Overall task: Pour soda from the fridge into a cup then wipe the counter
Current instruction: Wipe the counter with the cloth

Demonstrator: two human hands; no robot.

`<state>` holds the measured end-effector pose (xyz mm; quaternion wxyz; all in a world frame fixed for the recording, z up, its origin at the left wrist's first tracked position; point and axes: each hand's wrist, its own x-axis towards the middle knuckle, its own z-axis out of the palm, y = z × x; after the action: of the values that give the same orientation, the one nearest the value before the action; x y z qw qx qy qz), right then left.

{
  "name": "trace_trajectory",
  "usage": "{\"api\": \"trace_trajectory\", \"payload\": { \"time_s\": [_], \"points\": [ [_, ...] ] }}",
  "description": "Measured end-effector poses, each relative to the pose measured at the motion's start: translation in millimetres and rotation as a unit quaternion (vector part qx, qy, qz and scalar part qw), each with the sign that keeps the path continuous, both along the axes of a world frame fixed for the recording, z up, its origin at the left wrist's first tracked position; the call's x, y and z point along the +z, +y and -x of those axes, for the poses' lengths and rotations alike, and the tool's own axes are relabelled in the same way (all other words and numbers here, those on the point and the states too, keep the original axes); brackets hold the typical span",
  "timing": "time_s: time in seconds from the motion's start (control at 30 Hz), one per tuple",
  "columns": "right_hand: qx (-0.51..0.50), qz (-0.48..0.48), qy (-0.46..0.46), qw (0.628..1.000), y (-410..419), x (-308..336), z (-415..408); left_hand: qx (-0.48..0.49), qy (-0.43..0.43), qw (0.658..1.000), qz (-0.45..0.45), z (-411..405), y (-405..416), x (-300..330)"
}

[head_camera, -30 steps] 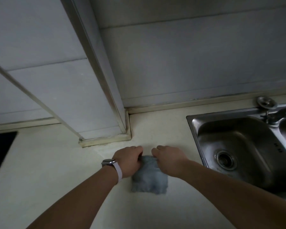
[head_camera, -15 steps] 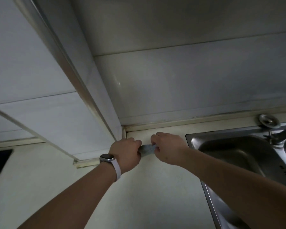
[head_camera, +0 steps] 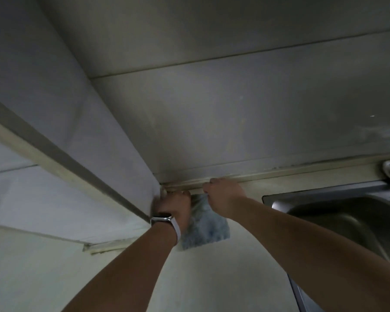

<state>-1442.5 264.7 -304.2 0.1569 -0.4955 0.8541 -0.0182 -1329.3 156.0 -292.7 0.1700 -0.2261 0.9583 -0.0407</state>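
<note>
1. The left hand (head_camera: 175, 204), watch (head_camera: 164, 218) on its wrist, is closed on the left top edge of the cloth (head_camera: 204, 226), tight against the wall corner left of the sink (head_camera: 338, 212).
2. The cloth is spread flat on the counter (head_camera: 223, 278), just left of the sink and reaching almost to the back wall strip.
3. The right hand (head_camera: 223, 195) is curled shut on the cloth's right top edge, its knuckles near the wall strip.
4. The wiping step is judged to be in hand; no cup or soda is seen.
5. For a good pass, the cloth should be kept flat and pressed evenly by both hands, then drawn from the wall seam toward the front edge.
6. The corner should be worked first, since grime is likely lodged there.
7. The sink rim should be wiped last, with strokes overlapped.
</note>
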Motion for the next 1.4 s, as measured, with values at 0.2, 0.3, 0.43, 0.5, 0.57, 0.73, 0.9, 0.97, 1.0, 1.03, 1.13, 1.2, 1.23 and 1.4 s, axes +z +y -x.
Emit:
{"api": "trace_trajectory", "payload": {
  "time_s": [0.2, 0.3, 0.43, 0.5, 0.57, 0.73, 0.9, 0.97, 1.0, 1.03, 1.13, 1.2, 1.23, 1.4],
  "points": [
    [-0.018, 0.023, 0.004, 1.0, -3, -27, 4, -0.008, 0.009, 0.999, 0.031, 10, -3, -30],
    [0.011, 0.065, 0.031, 0.997, 7, -38, 1, -0.04, 0.077, 0.996, 0.001, 2, 2, -39],
    [0.071, 0.051, 0.022, 0.996, 22, -46, -8, -0.082, 0.077, 0.993, -0.04, -11, 6, -47],
    [0.092, 0.008, -0.01, 0.996, 34, -54, -11, -0.101, 0.049, 0.99, -0.081, -16, 6, -53],
    [0.11, -0.015, -0.004, 0.994, 43, -59, -14, -0.1, 0.023, 0.988, -0.114, -22, 7, -59],
    [0.101, -0.044, 0.004, 0.994, 45, -73, -18, -0.085, -0.027, 0.991, -0.102, -24, 10, -70],
    [0.079, -0.043, 0.019, 0.996, 40, -82, -22, -0.08, -0.033, 0.992, -0.093, -22, 10, -80],
    [0.071, -0.057, 0.021, 0.996, 36, -79, -25, -0.074, -0.032, 0.991, -0.103, -20, 8, -81],
    [0.07, -0.066, 0.02, 0.995, 35, -78, -26, -0.075, -0.03, 0.991, -0.106, -20, 7, -80],
    [0.069, -0.079, 0.02, 0.994, 33, -76, -27, -0.077, -0.029, 0.991, -0.105, -19, 6, -79],
    [0.068, -0.111, 0.018, 0.991, 32, -68, -27, -0.089, -0.024, 0.991, -0.101, -20, 6, -66],
    [0.063, -0.126, 0.018, 0.99, 34, -57, -27, -0.095, -0.011, 0.99, -0.101, -24, 7, -54],
    [0.06, -0.13, 0.024, 0.989, 36, -48, -27, -0.098, -0.007, 0.99, -0.102, -26, 8, -44],
    [0.036, -0.051, 0.023, 0.998, 50, 14, -32, -0.197, 0.092, 0.97, -0.106, -55, 16, 17]
  ]
}}
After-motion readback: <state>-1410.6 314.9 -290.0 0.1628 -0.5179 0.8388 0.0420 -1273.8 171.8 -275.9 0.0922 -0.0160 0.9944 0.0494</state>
